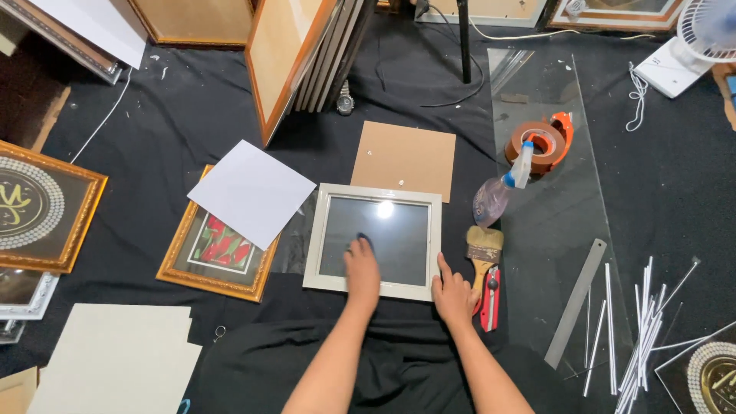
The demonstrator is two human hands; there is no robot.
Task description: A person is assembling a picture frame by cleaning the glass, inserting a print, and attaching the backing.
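Note:
A square white picture frame with a glass pane lies flat on the black cloth in front of me. My left hand presses on the lower part of the glass, with a small dark blue cloth showing under its fingertips. My right hand rests on the frame's lower right corner, fingers apart, holding nothing. Just right of that hand lie a paintbrush and a red utility knife.
A brown backing board lies behind the frame. A spray bottle, tape dispenser, metal ruler and several white strips lie on or near a glass sheet at right. Gold frames and white sheets lie at left.

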